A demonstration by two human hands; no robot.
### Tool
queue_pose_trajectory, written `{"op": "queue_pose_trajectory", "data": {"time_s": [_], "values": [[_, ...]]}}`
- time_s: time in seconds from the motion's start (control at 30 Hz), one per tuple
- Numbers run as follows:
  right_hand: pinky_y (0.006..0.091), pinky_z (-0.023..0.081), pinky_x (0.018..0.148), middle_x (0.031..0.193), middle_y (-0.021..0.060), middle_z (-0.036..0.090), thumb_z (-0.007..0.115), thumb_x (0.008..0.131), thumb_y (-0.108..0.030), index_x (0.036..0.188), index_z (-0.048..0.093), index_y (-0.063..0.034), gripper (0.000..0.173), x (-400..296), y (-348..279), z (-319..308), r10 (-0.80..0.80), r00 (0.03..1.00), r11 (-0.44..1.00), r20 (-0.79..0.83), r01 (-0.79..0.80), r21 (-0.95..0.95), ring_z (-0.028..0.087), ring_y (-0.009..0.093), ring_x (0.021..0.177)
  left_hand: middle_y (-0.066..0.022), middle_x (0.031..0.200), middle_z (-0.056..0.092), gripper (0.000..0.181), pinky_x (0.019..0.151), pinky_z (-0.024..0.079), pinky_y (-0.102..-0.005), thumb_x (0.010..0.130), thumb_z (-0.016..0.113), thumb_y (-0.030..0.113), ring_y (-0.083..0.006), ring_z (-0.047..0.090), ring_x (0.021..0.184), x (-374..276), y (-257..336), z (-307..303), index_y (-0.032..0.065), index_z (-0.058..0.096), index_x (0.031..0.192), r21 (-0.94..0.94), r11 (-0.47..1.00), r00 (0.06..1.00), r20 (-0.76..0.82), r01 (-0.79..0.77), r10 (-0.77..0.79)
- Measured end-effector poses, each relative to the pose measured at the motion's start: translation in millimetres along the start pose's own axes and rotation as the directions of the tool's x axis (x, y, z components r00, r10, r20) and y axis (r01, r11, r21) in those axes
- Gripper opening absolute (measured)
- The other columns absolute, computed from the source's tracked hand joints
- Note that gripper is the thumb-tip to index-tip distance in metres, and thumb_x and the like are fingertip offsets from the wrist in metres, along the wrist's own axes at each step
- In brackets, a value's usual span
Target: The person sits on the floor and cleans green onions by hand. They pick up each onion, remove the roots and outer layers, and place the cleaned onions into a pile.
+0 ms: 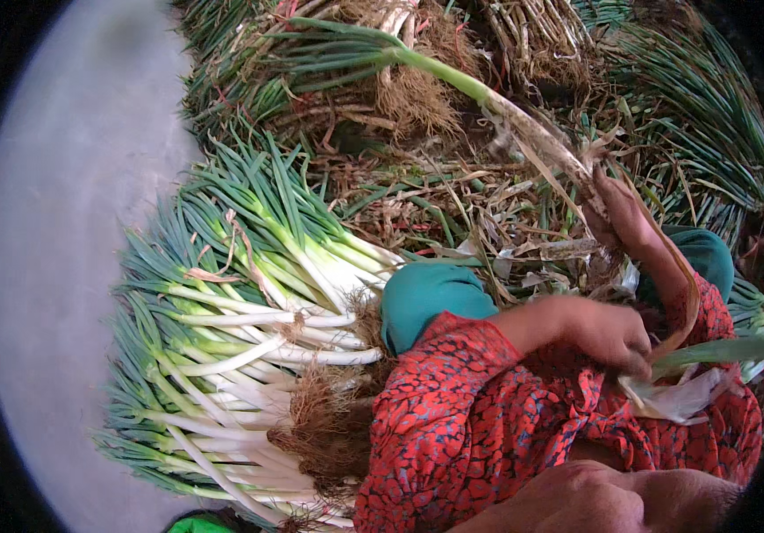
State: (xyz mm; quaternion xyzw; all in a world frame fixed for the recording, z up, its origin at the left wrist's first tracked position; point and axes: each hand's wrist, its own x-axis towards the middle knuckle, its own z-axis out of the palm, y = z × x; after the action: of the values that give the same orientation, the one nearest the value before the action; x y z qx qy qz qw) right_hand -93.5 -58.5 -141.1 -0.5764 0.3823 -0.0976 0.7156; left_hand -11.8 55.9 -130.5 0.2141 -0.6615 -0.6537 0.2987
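My right hand point(625, 213) grips one long green onion point(468, 83) near its root end. Its stalk slants up to the left, brown and soiled below, with green leaves at the far end. Loose dry skin hangs from that stalk. My left hand point(605, 336), blurred, is closed in front of my chest on a stripped outer leaf point(695, 356), part green and part pale. A long dry brown strip point(688, 293) curves from near my right hand down to my left. Torn whitish skin point(681, 400) hangs below it; where it joins is unclear.
Cleaned green onions point(242, 393) with white stalks lie piled on my left, roots towards me. Peeled dry leaves point(435, 193) litter the ground ahead. Untrimmed bundles point(415, 86) stand beyond, and more green leaves point(695, 113) lie at upper right. Grey floor point(75, 266) spans the left.
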Motion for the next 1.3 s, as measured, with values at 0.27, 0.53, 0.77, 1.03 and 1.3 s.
{"op": "queue_pose_trajectory", "data": {"time_s": [0.27,0.53,0.77,1.03,1.3], "values": [[0.0201,0.026,0.040,0.063,-0.0027,0.044,0.049,0.084,-0.039,0.094,0.051,0.0032,0.043,-48,-13,-46,-0.100,0.972,0.986,0.214,0.068,0.152,0.036,0.005,0.048,-0.0161,0.102,0.055,0.058,0.083,0.045,-0.0357,0.085,0.036,0.051,-0.0233,0.055,0.096,-91,19,-117,-0.0004,0.042,0.110,-0.131,0.983,0.146,-0.983,-0.127,-0.112],[0.0225,0.030,0.043,0.059,-0.0007,0.044,0.050,0.083,-0.041,0.092,0.051,0.0020,0.044,-48,-42,-87,0.085,0.925,0.962,0.371,0.022,-0.273,0.039,0.008,0.050,-0.0122,0.104,0.057,0.035,0.083,0.045,-0.0403,0.083,0.053,0.032,-0.0271,0.055,0.096,-121,36,-117,0.0042,0.052,0.104,0.071,0.714,0.009,-0.994,-0.696,0.107],[0.0385,0.041,0.079,0.102,0.0185,0.050,0.052,0.083,-0.027,0.119,0.039,-0.0009,0.046,15,-35,-61,-0.503,0.781,0.235,0.370,0.536,-0.811,0.051,0.033,0.092,-0.0081,0.094,0.054,0.039,0.075,0.049,-0.0404,0.081,0.058,0.030,-0.0215,0.055,0.086,-103,51,-109,0.0064,0.041,0.107,0.215,0.897,-0.092,-0.977,-0.385,0.194],[0.0410,0.046,0.064,0.090,0.0154,0.056,0.054,0.080,-0.029,0.118,0.041,-0.0072,0.046,59,-74,29,-0.710,0.548,0.104,0.442,0.703,-0.704,0.057,0.033,0.076,-0.0096,0.095,0.051,0.044,0.069,0.051,-0.0360,0.080,0.059,0.032,-0.0197,0.056,0.079,-73,48,-110,-0.0007,0.041,0.104,0.189,0.953,-0.166,-0.974,-0.236,0.152],[0.0417,0.045,0.058,0.070,0.0199,0.056,0.045,0.087,-0.028,0.116,0.047,-0.0067,0.036,78,-71,25,-0.556,0.653,0.295,0.514,0.733,-0.613,0.056,0.035,0.064,-0.0115,0.091,0.052,0.039,0.069,0.054,-0.0347,0.084,0.054,0.031,-0.0201,0.058,0.077,-82,42,-104,-0.0054,0.044,0.094,0.117,0.960,-0.167,-0.983,-0.256,0.075]]}}
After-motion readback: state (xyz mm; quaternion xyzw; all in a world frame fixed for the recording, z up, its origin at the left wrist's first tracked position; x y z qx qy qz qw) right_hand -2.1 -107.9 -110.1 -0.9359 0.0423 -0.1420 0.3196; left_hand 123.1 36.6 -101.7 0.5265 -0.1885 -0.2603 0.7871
